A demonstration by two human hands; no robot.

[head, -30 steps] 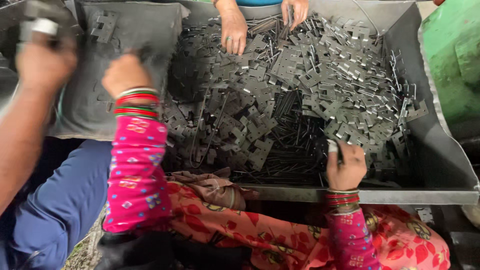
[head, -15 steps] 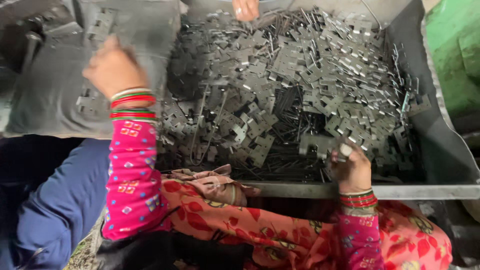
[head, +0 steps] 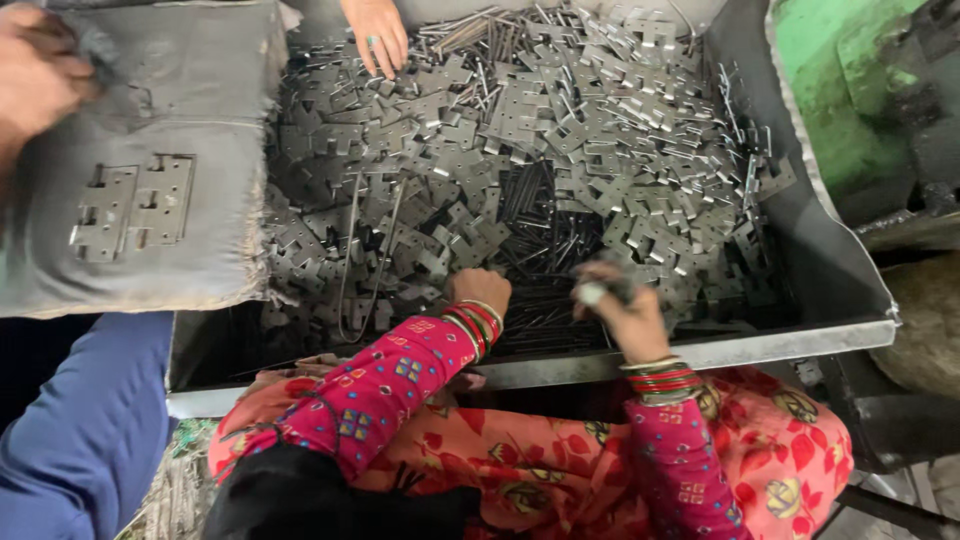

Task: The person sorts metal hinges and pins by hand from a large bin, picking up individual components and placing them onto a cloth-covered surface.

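Two hinge leaves lie side by side on a grey cushion just left of the metal tray, with a co-worker's hand at the cushion's far left corner. Inside the tray, the left hand (bangles at the wrist) reaches down with its fingers buried among the flat hinge plates and thin metal pins near the tray's front edge; I cannot tell what it grips. Just right of it, the right hand is curled closed around a small blurred piece above the pins. Another person's hand rests open on plates at the tray's far side.
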